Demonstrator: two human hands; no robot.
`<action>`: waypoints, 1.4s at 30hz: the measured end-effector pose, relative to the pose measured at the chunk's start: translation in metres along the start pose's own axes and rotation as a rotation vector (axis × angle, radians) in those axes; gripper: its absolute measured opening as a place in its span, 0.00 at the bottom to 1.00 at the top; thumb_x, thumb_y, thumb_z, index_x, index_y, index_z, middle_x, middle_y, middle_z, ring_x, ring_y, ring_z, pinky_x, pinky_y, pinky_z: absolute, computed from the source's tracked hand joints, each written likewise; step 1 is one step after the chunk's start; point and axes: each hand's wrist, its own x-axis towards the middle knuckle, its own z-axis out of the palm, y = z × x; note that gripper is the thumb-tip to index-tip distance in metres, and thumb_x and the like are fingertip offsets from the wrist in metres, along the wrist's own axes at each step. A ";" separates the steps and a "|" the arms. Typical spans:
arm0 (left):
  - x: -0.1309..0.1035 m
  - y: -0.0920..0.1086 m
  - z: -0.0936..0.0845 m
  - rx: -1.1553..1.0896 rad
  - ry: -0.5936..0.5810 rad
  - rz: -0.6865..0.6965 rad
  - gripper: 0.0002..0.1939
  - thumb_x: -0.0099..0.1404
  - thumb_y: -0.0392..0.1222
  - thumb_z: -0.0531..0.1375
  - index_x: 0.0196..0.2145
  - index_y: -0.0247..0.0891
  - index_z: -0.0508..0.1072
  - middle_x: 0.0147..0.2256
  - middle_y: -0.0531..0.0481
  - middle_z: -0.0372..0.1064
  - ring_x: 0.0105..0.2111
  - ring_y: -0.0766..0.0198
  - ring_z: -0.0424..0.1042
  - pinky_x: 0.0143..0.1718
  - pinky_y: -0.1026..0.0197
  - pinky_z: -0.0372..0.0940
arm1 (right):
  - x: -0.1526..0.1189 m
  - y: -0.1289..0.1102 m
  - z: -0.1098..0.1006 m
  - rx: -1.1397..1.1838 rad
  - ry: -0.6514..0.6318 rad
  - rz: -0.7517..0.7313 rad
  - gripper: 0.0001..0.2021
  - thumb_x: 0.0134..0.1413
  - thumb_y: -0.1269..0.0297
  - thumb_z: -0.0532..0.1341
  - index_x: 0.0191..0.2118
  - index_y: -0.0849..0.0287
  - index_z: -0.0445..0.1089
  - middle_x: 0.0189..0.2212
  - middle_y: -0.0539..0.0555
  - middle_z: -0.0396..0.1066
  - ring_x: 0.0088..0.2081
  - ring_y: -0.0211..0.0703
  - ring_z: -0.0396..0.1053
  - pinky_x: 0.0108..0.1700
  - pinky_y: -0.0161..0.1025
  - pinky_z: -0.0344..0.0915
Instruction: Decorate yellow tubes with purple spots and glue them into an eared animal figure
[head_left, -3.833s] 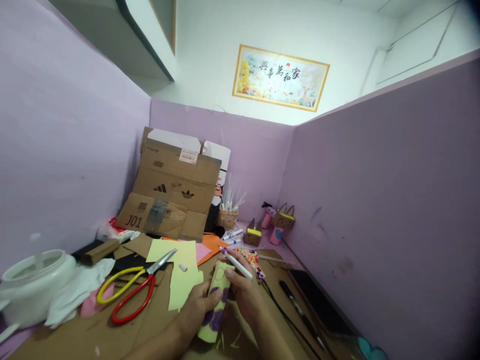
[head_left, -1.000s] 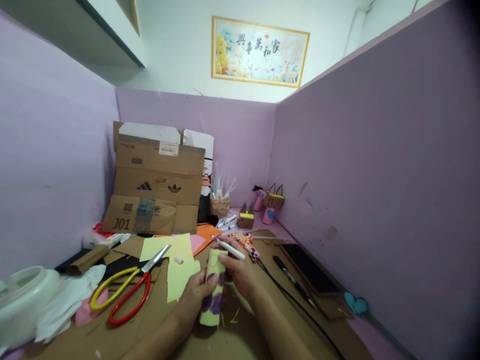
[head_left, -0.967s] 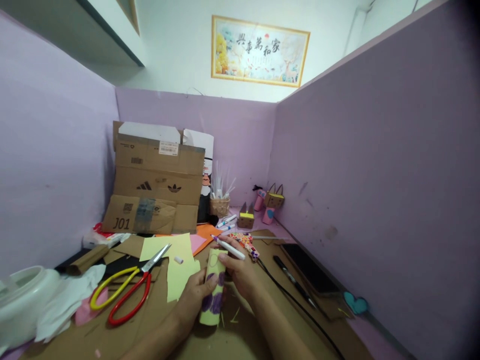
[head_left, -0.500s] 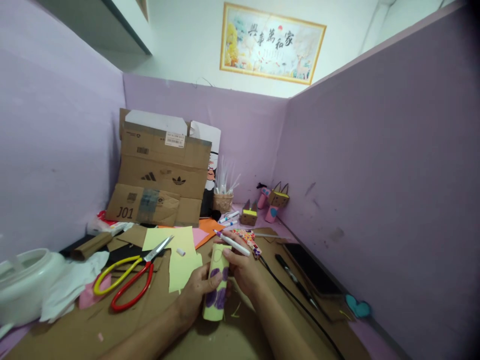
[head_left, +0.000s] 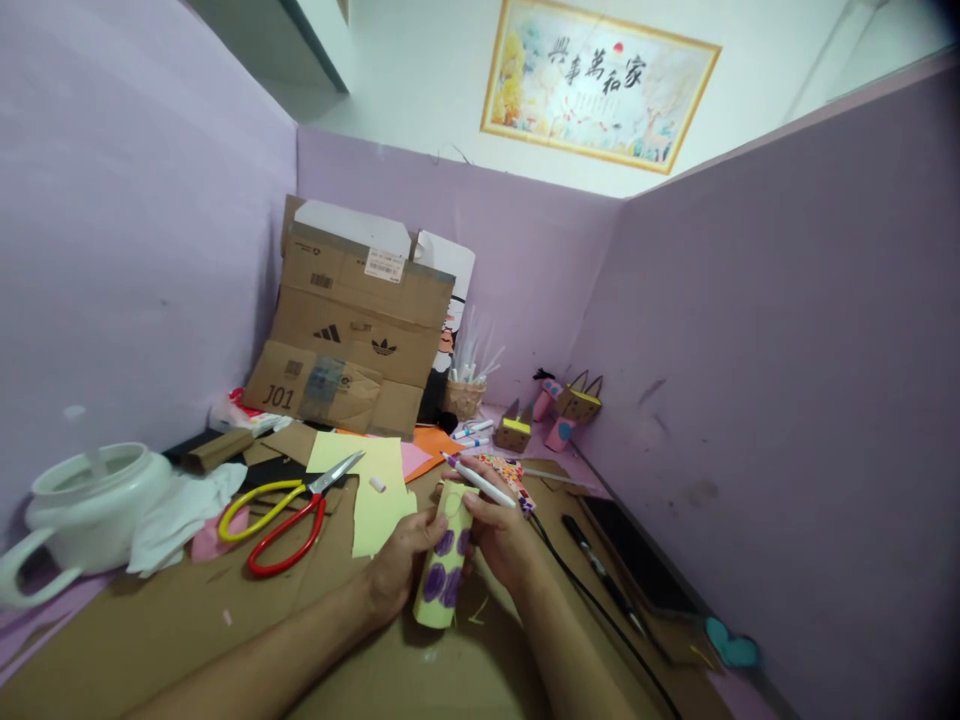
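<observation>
A pale yellow paper tube [head_left: 429, 608] with purple colored spots is between my hands, tilted over the cardboard-covered table. My left hand [head_left: 401, 565] grips it from the left, thumb along its upper side. In my right hand [head_left: 501, 538] is a white marker [head_left: 487, 484], its purple tip pointing up and left, away from the paper. The fingers of that hand also rest against the tube's upper right side. A faint outlined loop shows near the tube's top end. Left of my hands lies a small white marker cap [head_left: 377, 484] on yellow paper [head_left: 367, 525].
Scissors [head_left: 289, 530] with red and yellow handles lie left, near a white teapot [head_left: 97, 510]. A hot glue gun [head_left: 510, 478] trails a black cable [head_left: 592, 600]. Right are a black pen [head_left: 604, 575] and a phone [head_left: 637, 555]. Flattened cardboard [head_left: 349, 340] leans behind.
The view has swung left, so everything sits further right. My left thumb has slid up the tube, leaving more purple spots uncovered. The marker stays in my right hand.
</observation>
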 end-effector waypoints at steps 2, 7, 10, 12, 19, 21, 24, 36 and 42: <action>0.001 0.000 -0.002 0.011 -0.017 -0.005 0.21 0.47 0.51 0.69 0.31 0.32 0.71 0.26 0.44 0.74 0.24 0.61 0.71 0.29 0.59 0.65 | 0.001 0.001 -0.001 -0.014 0.000 -0.008 0.24 0.35 0.68 0.66 0.46 0.53 0.71 0.41 0.54 0.76 0.20 0.34 0.63 0.16 0.30 0.57; 0.005 -0.001 -0.003 0.048 0.048 0.027 0.22 0.45 0.50 0.71 0.32 0.31 0.72 0.25 0.46 0.74 0.23 0.63 0.70 0.29 0.60 0.64 | 0.008 0.002 -0.009 -0.174 0.165 -0.211 0.20 0.40 0.63 0.68 0.44 0.56 0.72 0.39 0.55 0.77 0.39 0.46 0.73 0.38 0.39 0.68; 0.006 -0.001 -0.004 0.076 0.113 0.026 0.25 0.42 0.49 0.73 0.34 0.30 0.73 0.26 0.46 0.74 0.25 0.64 0.70 0.30 0.62 0.64 | 0.008 -0.001 -0.010 -0.216 0.336 -0.339 0.20 0.44 0.56 0.67 0.43 0.59 0.72 0.35 0.56 0.78 0.40 0.48 0.74 0.43 0.45 0.68; 0.007 -0.001 -0.005 0.078 0.114 0.011 0.27 0.40 0.48 0.73 0.35 0.29 0.73 0.26 0.46 0.74 0.25 0.64 0.70 0.30 0.62 0.64 | 0.004 -0.005 -0.011 -0.250 0.390 -0.385 0.19 0.46 0.54 0.66 0.42 0.60 0.73 0.31 0.56 0.78 0.35 0.47 0.75 0.42 0.46 0.69; 0.011 -0.005 -0.007 0.115 0.125 0.061 0.28 0.42 0.48 0.72 0.38 0.29 0.73 0.29 0.44 0.75 0.27 0.61 0.71 0.31 0.61 0.65 | -0.024 -0.005 -0.013 -0.572 0.400 -0.564 0.14 0.52 0.54 0.62 0.36 0.60 0.75 0.20 0.49 0.71 0.24 0.40 0.69 0.29 0.39 0.67; 0.013 -0.007 -0.007 0.134 0.156 0.092 0.27 0.42 0.47 0.72 0.38 0.29 0.74 0.30 0.43 0.76 0.28 0.60 0.72 0.31 0.60 0.65 | -0.028 -0.002 -0.013 -0.646 0.398 -0.581 0.13 0.54 0.55 0.61 0.36 0.60 0.74 0.19 0.48 0.69 0.24 0.40 0.68 0.28 0.38 0.66; 0.014 -0.008 -0.007 0.198 0.214 0.140 0.24 0.43 0.45 0.71 0.37 0.29 0.74 0.29 0.44 0.76 0.27 0.60 0.72 0.30 0.61 0.65 | -0.031 0.001 -0.011 -0.682 0.373 -0.567 0.12 0.56 0.56 0.60 0.36 0.59 0.73 0.21 0.49 0.70 0.24 0.40 0.69 0.28 0.37 0.67; 0.012 -0.007 -0.007 0.303 0.278 0.176 0.19 0.46 0.43 0.70 0.35 0.30 0.75 0.28 0.46 0.76 0.28 0.61 0.71 0.29 0.63 0.64 | -0.026 -0.001 -0.010 -0.776 0.340 -0.603 0.10 0.56 0.59 0.59 0.30 0.60 0.71 0.20 0.49 0.69 0.22 0.38 0.68 0.25 0.33 0.65; 0.013 -0.008 -0.009 0.311 0.268 0.177 0.21 0.46 0.44 0.70 0.37 0.29 0.76 0.30 0.45 0.76 0.26 0.62 0.71 0.27 0.63 0.62 | -0.024 0.003 -0.015 -0.821 0.335 -0.582 0.11 0.57 0.58 0.58 0.31 0.60 0.71 0.22 0.50 0.69 0.24 0.38 0.67 0.26 0.34 0.65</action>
